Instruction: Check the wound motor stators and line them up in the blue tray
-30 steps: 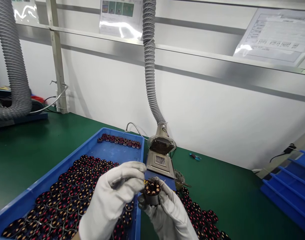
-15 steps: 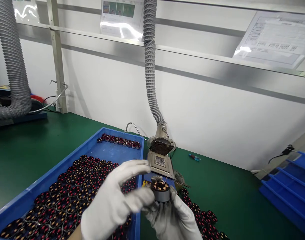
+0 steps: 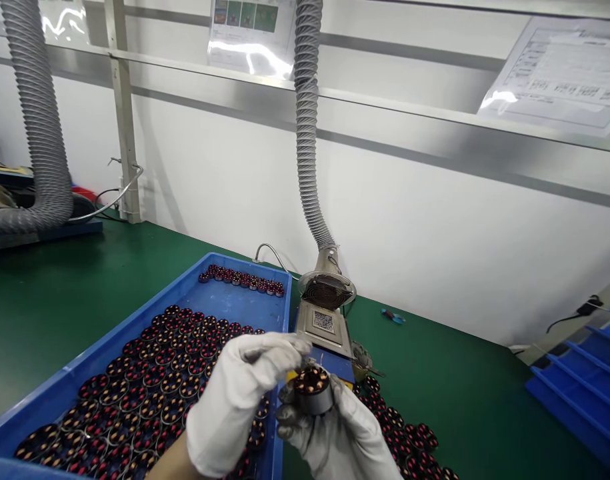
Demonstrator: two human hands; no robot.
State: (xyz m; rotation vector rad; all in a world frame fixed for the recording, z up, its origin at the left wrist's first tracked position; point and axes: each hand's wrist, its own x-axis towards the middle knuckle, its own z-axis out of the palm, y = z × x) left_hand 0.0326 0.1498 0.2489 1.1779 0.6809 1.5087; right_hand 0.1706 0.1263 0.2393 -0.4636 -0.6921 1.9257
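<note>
A motor stator, a dark ring with copper windings on its upper face, is upright in my right hand. The gloved fingers of that hand wrap round it from below and the side. My left hand, also in a white glove, is closed in a pinch just above the stator's left upper edge. What its fingertips hold, if anything, is too small to make out. A thin wire end stands up from the stator. Beyond the hands is a solder pot with a square, shiny opening.
A blue tray on the left holds rows of stators with red and copper windings. More stators lie on the green table at right. An exhaust hose hangs over the pot. Small cutters and blue stacked bins are rightward.
My left hand has gone from loosely spread, moving fingers to a pinch at the stator's top. The stator has shifted slightly down and left in my right hand. The view has moved a little.
</note>
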